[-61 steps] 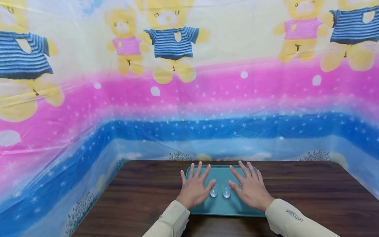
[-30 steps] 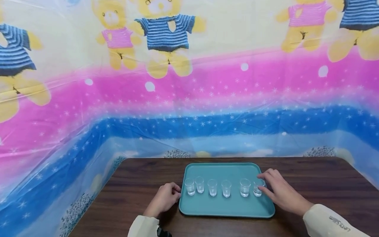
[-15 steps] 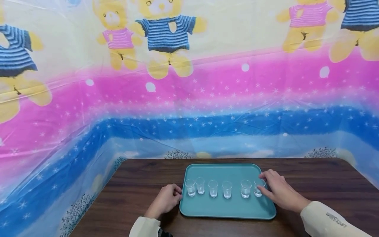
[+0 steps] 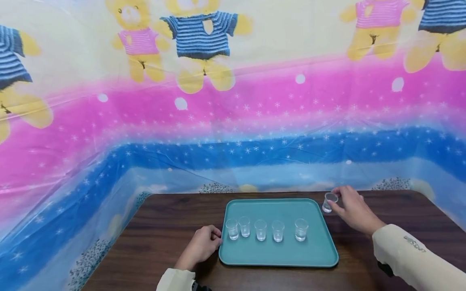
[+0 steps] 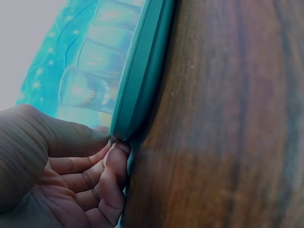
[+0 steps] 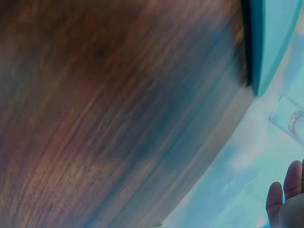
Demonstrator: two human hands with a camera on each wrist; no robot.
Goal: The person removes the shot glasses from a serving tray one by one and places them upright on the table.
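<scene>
My right hand (image 4: 354, 210) pinches a small clear shot glass (image 4: 329, 203) between thumb and fingers, beyond the back right corner of the teal tray (image 4: 276, 256). The glass, slightly tilted, has clear liquid near its bottom. In the right wrist view, this shot glass (image 6: 289, 118) is at the right border, with a few fingertips (image 6: 274, 202) of the hand below. My left hand (image 4: 201, 244) is at the tray's left edge; the left wrist view shows its thumb and curled fingers (image 5: 116, 164) pinching the rim (image 5: 137, 71). Several similar shot glasses (image 4: 260, 231) stand in a row on the tray.
The tray lies on a dark brown wooden table (image 4: 164, 226) with rounded far corners. A cloth backdrop (image 4: 233, 153) with printed bears and coloured bands hangs behind the table and along its left side.
My right hand has taken the rightmost shot glass off the tray and carried it back and to the right. My left hand has stayed at the tray's left edge over the last second.
</scene>
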